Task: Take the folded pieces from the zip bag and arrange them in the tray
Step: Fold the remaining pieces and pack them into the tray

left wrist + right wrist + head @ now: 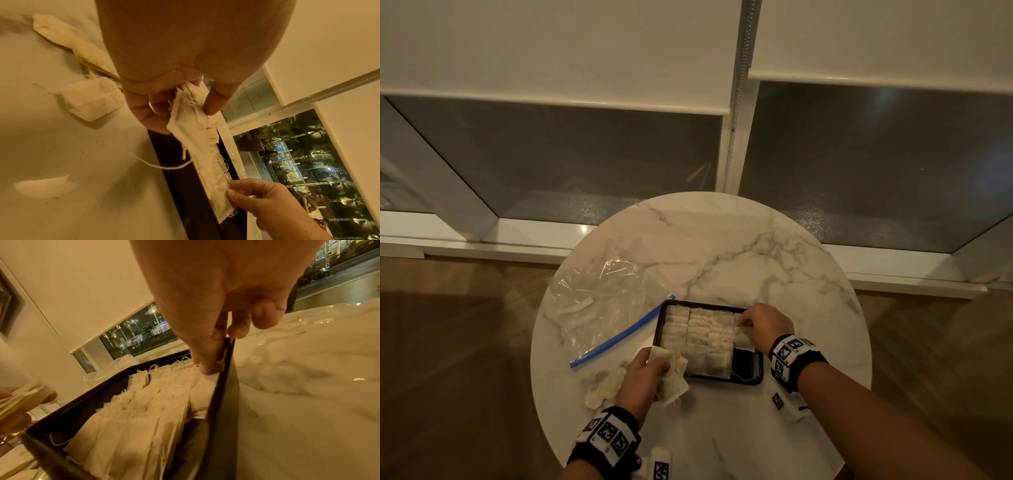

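Note:
A black tray (pixel 745 366) sits mid-table, holding rows of folded white pieces (pixel 698 334); its near right corner is bare. My right hand (pixel 743 324) is over the tray's right column and pinches a folded piece (pixel 207 378) against the right wall (pixel 223 394). At the tray's near left corner my left hand (pixel 664 368) grips a small bunch of folded pieces (pixel 193 129) with a loose thread hanging. The clear zip bag (pixel 599 301) with a blue zipper strip (pixel 619 337) lies flat to the left, a few pieces still showing inside.
Loose folded pieces (pixel 602 389) lie on the round marble table (pixel 722 246) left of my left hand. A small marker tag (pixel 778 401) lies right of the tray, another (pixel 661 470) at the near edge. Windows and a sill stand behind the table.

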